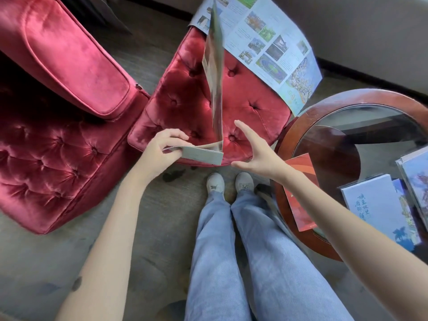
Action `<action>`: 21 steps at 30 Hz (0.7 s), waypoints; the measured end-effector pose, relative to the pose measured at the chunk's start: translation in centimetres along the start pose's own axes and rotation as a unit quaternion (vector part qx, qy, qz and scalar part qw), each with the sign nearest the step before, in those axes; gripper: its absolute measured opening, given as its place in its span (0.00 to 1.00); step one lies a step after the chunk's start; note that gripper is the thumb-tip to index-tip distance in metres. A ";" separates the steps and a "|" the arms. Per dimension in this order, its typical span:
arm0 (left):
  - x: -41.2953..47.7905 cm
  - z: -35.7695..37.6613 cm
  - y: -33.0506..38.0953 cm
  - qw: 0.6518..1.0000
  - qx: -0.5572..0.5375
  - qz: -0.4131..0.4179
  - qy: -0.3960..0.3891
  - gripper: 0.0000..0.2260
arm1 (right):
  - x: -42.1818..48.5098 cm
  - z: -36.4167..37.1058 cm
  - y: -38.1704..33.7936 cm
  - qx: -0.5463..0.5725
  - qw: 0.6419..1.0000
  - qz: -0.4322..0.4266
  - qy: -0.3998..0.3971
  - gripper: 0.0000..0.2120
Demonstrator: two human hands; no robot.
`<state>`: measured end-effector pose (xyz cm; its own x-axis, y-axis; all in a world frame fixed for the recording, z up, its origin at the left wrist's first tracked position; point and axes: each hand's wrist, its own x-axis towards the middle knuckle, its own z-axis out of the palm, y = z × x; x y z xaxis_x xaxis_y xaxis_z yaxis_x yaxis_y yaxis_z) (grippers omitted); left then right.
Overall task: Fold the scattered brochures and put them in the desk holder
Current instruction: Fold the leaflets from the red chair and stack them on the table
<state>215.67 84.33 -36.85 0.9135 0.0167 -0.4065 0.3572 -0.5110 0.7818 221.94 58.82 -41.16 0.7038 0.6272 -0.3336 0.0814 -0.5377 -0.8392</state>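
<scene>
Brochure (201, 155) at frame centre, half folded, pinched by left hand (162, 148); long panel standing upright, unsupported. Right hand (254, 154), fingers spread, just beside, holding nothing. Risks flopping askew, creasing crooked.

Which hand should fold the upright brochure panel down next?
Right. The right hand is open beside the brochure, whose free panel stands upright; the left hand pinches its folded end.
</scene>
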 end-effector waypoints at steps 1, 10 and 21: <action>0.1 0.3 0.5 0.999 0.034 0.016 0.011 0.16 | -0.2 0.2 -0.6 0.027 1.000 -0.009 0.002 0.44; 0.3 3.0 2.9 0.951 0.235 0.163 0.116 0.13 | -1.8 2.3 -2.5 0.153 0.969 0.030 0.189 0.21; 1.3 3.2 3.0 0.983 0.178 0.038 0.026 0.52 | -2.5 0.5 -0.9 0.071 0.973 -0.022 0.216 0.14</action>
<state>217.32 80.03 -36.56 0.9471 0.0052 -0.3210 0.2044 -0.7808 0.5904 219.72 58.00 -39.77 0.9357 0.3351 -0.1105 0.0405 -0.4131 -0.9098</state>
